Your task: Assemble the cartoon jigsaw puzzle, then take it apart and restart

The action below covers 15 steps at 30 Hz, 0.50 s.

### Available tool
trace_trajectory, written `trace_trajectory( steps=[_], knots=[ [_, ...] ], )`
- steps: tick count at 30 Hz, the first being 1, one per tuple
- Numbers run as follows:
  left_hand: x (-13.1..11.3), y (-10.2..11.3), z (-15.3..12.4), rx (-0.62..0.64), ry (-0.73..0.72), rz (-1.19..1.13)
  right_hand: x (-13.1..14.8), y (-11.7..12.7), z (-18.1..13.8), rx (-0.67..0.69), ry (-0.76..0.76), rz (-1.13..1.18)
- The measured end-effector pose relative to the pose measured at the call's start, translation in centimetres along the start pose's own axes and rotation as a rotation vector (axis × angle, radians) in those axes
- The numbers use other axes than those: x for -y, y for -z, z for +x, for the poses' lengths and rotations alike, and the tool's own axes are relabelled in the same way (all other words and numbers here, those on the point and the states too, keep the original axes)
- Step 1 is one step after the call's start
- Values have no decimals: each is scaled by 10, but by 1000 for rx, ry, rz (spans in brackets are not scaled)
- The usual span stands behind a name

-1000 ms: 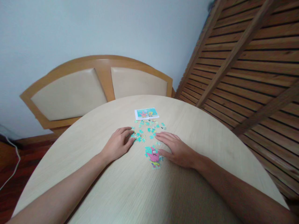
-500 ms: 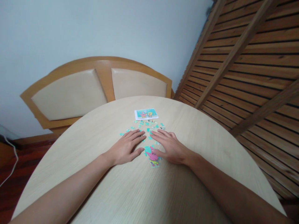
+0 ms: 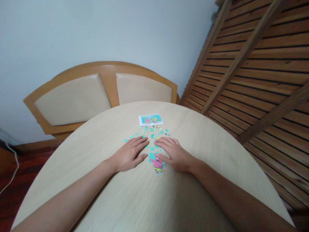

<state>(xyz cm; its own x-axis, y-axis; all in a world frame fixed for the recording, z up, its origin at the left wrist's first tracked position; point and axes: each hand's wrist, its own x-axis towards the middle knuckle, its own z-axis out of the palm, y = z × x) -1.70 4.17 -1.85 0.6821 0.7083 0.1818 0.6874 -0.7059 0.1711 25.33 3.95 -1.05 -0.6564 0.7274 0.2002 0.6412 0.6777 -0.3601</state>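
Observation:
A partly joined jigsaw puzzle (image 3: 158, 163) showing a pink starfish figure lies on the table between my hands. My left hand (image 3: 130, 154) rests flat to its left, fingers stretched forward and thumb pointing at it. On the other side my right hand (image 3: 175, 154) lies palm down, its thumb at the puzzle's right edge and its fingertips by loose pieces. Loose turquoise puzzle pieces (image 3: 152, 149) are scattered between and beyond both hands; some are hidden under the fingers. Behind them lies a picture card (image 3: 151, 120) with a pink and a yellow figure on turquoise.
Everything lies on a round pale wooden table (image 3: 101, 199). A padded wooden headboard (image 3: 108, 85) stands behind it against a light wall. To the right leans a slatted wooden panel (image 3: 241, 77). A white cable (image 3: 16, 164) hangs at the far left.
My right hand's thumb has drawn slightly back from the starfish figure, so more of it shows. My left hand stays nearly in place. The whole view has shifted a little.

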Motion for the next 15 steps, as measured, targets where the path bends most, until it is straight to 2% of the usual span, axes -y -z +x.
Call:
trace_trajectory(
  steps=[9,15],
  knots=[
    [2,1,-1,-23,62,37,0,-3,2,37,-34,-1],
    [24,7,30,-1,139,72,0,-1,3,48,-23,15]
  ],
)
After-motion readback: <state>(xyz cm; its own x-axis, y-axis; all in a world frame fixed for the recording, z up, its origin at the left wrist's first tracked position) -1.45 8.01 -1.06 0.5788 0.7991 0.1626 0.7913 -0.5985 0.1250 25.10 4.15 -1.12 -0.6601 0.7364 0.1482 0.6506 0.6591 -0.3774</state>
